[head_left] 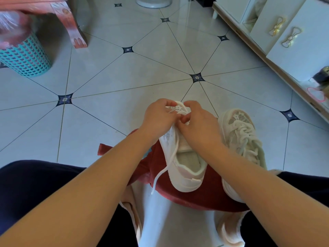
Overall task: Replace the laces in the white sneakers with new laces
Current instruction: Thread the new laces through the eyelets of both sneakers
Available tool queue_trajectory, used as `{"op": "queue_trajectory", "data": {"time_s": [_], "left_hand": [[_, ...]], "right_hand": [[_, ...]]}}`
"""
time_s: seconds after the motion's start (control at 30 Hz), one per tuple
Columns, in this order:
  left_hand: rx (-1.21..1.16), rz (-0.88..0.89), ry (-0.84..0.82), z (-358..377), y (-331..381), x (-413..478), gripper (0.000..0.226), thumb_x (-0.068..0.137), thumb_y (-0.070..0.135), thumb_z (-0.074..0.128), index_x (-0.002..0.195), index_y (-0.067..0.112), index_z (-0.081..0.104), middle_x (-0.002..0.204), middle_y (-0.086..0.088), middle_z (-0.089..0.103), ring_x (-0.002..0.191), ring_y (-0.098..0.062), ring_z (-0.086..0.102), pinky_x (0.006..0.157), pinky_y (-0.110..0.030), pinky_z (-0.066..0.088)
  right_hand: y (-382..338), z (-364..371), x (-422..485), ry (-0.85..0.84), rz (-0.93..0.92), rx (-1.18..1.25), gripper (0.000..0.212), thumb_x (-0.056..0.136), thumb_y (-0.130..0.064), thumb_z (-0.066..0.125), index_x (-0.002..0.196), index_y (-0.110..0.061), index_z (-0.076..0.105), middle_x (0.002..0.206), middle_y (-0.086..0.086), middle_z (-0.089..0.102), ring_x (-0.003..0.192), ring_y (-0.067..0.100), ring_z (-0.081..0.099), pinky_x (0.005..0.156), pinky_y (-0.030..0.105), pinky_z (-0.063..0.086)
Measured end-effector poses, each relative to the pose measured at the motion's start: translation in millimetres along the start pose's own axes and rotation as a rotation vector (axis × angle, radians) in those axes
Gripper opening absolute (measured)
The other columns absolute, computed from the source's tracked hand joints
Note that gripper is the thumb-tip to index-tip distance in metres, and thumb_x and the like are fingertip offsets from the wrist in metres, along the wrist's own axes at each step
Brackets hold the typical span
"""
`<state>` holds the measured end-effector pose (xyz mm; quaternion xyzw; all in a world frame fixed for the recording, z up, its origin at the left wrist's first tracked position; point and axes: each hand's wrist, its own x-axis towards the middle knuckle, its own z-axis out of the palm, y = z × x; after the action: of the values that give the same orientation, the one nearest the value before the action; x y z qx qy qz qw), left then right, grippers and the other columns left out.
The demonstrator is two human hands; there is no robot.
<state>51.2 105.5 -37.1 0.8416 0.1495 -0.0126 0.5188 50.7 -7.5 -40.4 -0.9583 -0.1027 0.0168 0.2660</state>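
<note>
Sneaker of white mesh (185, 177) lies on red cloth (210, 191), toe pointing away. Left hand (157, 118) and right hand (199, 126) both pinch flat white lace (173, 154) at its front eyelets; loose end trails over cloth's left side. Second, laced white sneaker (240, 134) at cloth's right edge.

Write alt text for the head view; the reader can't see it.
The left hand and right hand pinch a white lace at the front of a white sneaker on a red stool. A second, laced sneaker lies beside it.
</note>
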Motion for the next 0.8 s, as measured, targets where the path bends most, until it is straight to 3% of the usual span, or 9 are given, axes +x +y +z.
{"op": "queue_trajectory", "data": {"time_s": [0.1, 0.17, 0.27, 0.33, 0.4, 0.5, 0.57, 0.67, 0.8], "left_hand": [[0.01, 0.01, -0.018, -1, 1, -2, 0.032, 0.08, 0.013, 0.068, 0.111, 0.015, 0.061, 0.096, 0.004, 0.057, 0.089, -0.011, 0.054, 0.08, -0.025, 0.044], [0.036, 0.054, -0.015, -3, 0, -1, 0.03, 0.079, 0.009, 0.066, 0.108, 0.015, 0.061, 0.095, 0.006, 0.06, 0.091, -0.012, 0.057, 0.083, -0.026, 0.046], [0.173, 0.115, 0.042, -7, -5, 2, 0.031, 0.078, 0.017, 0.067, 0.108, 0.023, 0.061, 0.106, 0.007, 0.059, 0.102, -0.012, 0.055, 0.089, -0.028, 0.044], [0.251, 0.12, 0.074, -8, -11, 4, 0.037, 0.08, 0.021, 0.067, 0.116, 0.025, 0.058, 0.116, 0.004, 0.054, 0.102, -0.011, 0.049, 0.086, -0.025, 0.04], [0.275, 0.123, 0.07, -6, -14, 3, 0.041, 0.082, 0.016, 0.064, 0.121, 0.022, 0.054, 0.12, 0.001, 0.052, 0.099, -0.009, 0.047, 0.081, -0.02, 0.036], [0.299, 0.144, 0.056, -5, -12, -1, 0.039, 0.083, 0.01, 0.06, 0.12, 0.02, 0.053, 0.118, 0.001, 0.054, 0.094, -0.008, 0.047, 0.079, -0.018, 0.034], [0.301, 0.161, 0.059, -6, -9, -5, 0.034, 0.085, 0.008, 0.056, 0.117, 0.02, 0.056, 0.116, 0.003, 0.056, 0.092, -0.006, 0.046, 0.078, -0.017, 0.033], [0.297, 0.215, 0.028, -6, -5, -14, 0.029, 0.086, 0.005, 0.053, 0.111, 0.019, 0.06, 0.111, 0.005, 0.058, 0.092, -0.004, 0.045, 0.08, -0.013, 0.032], [0.34, 0.253, -0.057, -7, -3, -25, 0.019, 0.088, 0.015, 0.056, 0.105, 0.02, 0.064, 0.099, 0.011, 0.051, 0.092, -0.003, 0.044, 0.079, -0.013, 0.03]], "right_hand": [[-1, -1, -2, -0.039, 0.039, 0.095, 0.042, 0.086, -0.023, 0.056, 0.127, -0.019, 0.047, 0.1, 0.001, 0.067, 0.095, 0.019, 0.061, 0.084, 0.034, 0.046], [-3, -14, 0, -0.073, 0.129, 0.241, 0.033, 0.082, -0.022, 0.06, 0.115, -0.02, 0.056, 0.093, -0.003, 0.064, 0.087, 0.013, 0.059, 0.072, 0.024, 0.043], [-3, -52, 5, -0.062, 0.316, 0.796, 0.017, 0.083, -0.004, 0.052, 0.087, -0.016, 0.062, 0.073, -0.003, 0.057, 0.068, 0.01, 0.056, 0.064, 0.019, 0.048], [1, -81, 2, -0.115, 0.353, 1.242, 0.023, 0.084, 0.005, 0.039, 0.082, -0.009, 0.058, 0.063, 0.003, 0.052, 0.058, 0.013, 0.054, 0.064, 0.027, 0.056], [6, -106, -7, -0.224, 0.312, 1.492, 0.023, 0.081, 0.004, 0.033, 0.083, -0.007, 0.053, 0.058, 0.003, 0.046, 0.047, 0.011, 0.046, 0.056, 0.026, 0.054], [15, -126, -19, -0.496, 0.2, 1.46, 0.02, 0.062, -0.004, 0.045, 0.078, -0.01, 0.056, 0.06, 0.001, 0.044, 0.037, 0.004, 0.032, 0.038, 0.016, 0.04], [23, -130, -25, -0.757, 0.098, 1.397, 0.022, 0.057, -0.007, 0.059, 0.08, -0.009, 0.061, 0.062, 0.002, 0.047, 0.037, 0.002, 0.035, 0.036, 0.015, 0.038], [29, -128, -35, -1.027, -0.089, 1.342, 0.023, 0.073, -0.013, 0.071, 0.094, -0.007, 0.065, 0.072, 0.004, 0.058, 0.046, 0.002, 0.046, 0.047, 0.018, 0.047], [19, -124, -53, -1.132, -0.259, 1.13, 0.018, 0.085, -0.023, 0.065, 0.101, -0.016, 0.066, 0.078, -0.002, 0.067, 0.058, 0.007, 0.053, 0.058, 0.012, 0.047]]}}
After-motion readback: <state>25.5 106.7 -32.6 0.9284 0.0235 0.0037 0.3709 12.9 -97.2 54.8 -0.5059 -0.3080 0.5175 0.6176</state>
